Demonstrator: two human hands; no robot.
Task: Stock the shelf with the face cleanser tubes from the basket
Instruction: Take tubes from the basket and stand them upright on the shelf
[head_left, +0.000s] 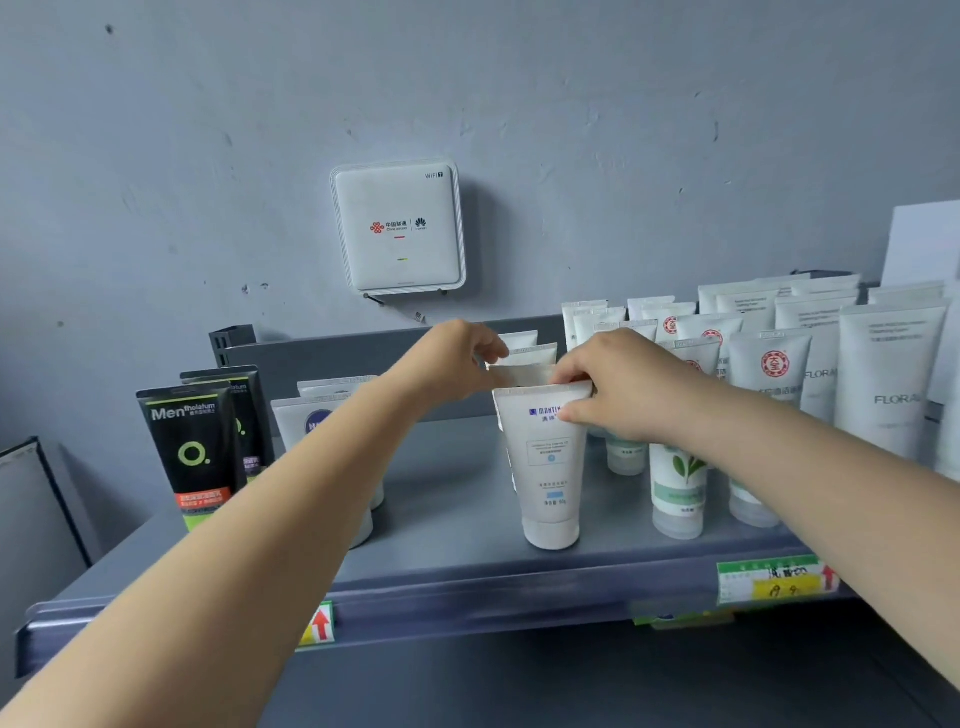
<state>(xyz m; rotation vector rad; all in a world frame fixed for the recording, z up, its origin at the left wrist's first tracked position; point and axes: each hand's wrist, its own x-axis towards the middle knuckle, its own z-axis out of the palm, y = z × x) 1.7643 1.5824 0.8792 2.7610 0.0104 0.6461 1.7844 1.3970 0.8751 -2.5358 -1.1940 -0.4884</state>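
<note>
On the shelf (467, 561) we steady the front white tube (548, 467), right hand (618, 387) pinching its top seam, left hand (460, 358) pinching the tube behind; placing step, we judge. Next: let go, then reach for the basket, unseen.

A single head-worn view looks forward and slightly down from just in front of a grey shelf (467, 566) — close enough that both forearms run in from the bottom corners. The grey wall (208, 156) behind fills the upper half, faced almost square-on. The wide lens bends the shelf's front edge — it sags toward the left. No second view shares the scene.
</note>
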